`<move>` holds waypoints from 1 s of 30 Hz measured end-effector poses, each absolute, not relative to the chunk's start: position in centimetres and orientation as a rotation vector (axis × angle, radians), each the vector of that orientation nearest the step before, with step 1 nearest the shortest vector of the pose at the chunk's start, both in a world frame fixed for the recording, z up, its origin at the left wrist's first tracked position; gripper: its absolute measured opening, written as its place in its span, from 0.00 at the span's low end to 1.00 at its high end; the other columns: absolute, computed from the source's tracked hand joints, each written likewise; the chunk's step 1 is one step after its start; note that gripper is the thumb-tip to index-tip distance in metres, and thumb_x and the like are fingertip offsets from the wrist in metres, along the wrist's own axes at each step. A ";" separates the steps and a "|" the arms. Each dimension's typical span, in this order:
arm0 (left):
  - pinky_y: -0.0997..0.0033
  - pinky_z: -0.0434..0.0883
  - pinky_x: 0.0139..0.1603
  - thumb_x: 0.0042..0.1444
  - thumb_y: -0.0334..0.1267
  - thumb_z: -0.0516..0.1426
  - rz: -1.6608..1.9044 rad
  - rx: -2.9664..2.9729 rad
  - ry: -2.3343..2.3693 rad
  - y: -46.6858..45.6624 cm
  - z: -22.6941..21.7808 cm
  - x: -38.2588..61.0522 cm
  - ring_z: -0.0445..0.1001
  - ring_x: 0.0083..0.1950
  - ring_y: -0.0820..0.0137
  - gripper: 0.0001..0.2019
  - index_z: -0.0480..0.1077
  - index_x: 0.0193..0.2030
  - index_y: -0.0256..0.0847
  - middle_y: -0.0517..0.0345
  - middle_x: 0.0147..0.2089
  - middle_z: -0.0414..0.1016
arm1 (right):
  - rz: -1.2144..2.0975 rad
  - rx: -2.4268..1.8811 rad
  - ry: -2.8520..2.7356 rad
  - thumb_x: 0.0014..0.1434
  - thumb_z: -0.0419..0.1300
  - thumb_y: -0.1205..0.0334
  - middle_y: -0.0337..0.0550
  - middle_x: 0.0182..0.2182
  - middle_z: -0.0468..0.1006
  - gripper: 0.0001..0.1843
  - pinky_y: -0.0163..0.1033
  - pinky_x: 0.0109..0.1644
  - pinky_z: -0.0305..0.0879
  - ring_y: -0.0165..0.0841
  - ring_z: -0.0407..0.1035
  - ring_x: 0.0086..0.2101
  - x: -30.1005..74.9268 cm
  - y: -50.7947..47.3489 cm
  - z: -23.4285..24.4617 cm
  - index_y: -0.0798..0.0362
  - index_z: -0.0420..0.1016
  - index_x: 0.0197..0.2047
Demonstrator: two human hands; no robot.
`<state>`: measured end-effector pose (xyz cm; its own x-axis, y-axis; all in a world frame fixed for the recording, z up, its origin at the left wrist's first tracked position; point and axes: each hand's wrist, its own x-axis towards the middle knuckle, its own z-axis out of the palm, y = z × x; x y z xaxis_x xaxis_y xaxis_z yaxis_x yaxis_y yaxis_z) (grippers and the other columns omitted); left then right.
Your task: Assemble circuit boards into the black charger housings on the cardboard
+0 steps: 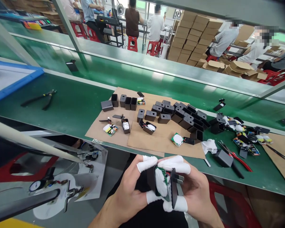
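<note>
In front of my lap, my left hand is closed around a black plastic charger housing, its fingertips in white finger cots. My right hand, also in finger cots, is closed on the black end cover with metal plug prongs. Between them sits a green circuit board bearing a white pad, partly inside the housing. The cover stands tilted, apart from the housing. On the cardboard beyond are a part-filled housing, another part-filled housing and a loose board with a white pad.
Several black housings stand on the cardboard sheet. At right lie red-handled pliers, a white cloth, circuit boards and tweezers. Cutters lie at left, above a pressure pot. People sit beyond the green conveyor.
</note>
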<state>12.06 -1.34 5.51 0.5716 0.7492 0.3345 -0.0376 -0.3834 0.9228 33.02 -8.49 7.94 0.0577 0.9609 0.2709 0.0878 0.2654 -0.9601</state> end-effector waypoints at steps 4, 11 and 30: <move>0.60 0.81 0.58 0.61 0.35 0.72 0.964 1.777 0.576 -1.3 5.6 12.1 0.80 0.57 0.58 0.34 0.68 0.71 0.54 0.49 0.58 0.75 | 0.900 -1.076 -1.342 0.48 0.86 0.55 0.49 0.54 0.85 0.36 0.48 0.52 0.82 0.49 0.81 0.52 32.9 -8.4 8.1 0.39 0.83 0.60; 0.64 0.80 0.58 0.60 0.37 0.73 1.046 1.744 0.545 -1.4 5.2 12.2 0.79 0.56 0.61 0.34 0.68 0.71 0.51 0.51 0.57 0.75 | 0.889 -1.064 -1.339 0.50 0.85 0.53 0.49 0.52 0.85 0.35 0.46 0.53 0.82 0.46 0.81 0.50 32.7 -8.2 8.1 0.41 0.83 0.60; 0.65 0.77 0.59 0.59 0.33 0.73 1.035 1.694 0.566 -1.8 4.5 12.4 0.77 0.56 0.62 0.33 0.69 0.69 0.52 0.54 0.56 0.73 | 0.913 -1.068 -1.372 0.53 0.83 0.57 0.47 0.55 0.81 0.35 0.45 0.58 0.79 0.45 0.78 0.54 32.7 -8.1 7.6 0.41 0.81 0.62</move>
<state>12.40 -1.82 4.49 0.5188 0.7731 0.3649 -0.1101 -0.3629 0.9253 32.69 -8.13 7.65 0.0262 0.9549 0.2957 0.0959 0.2921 -0.9516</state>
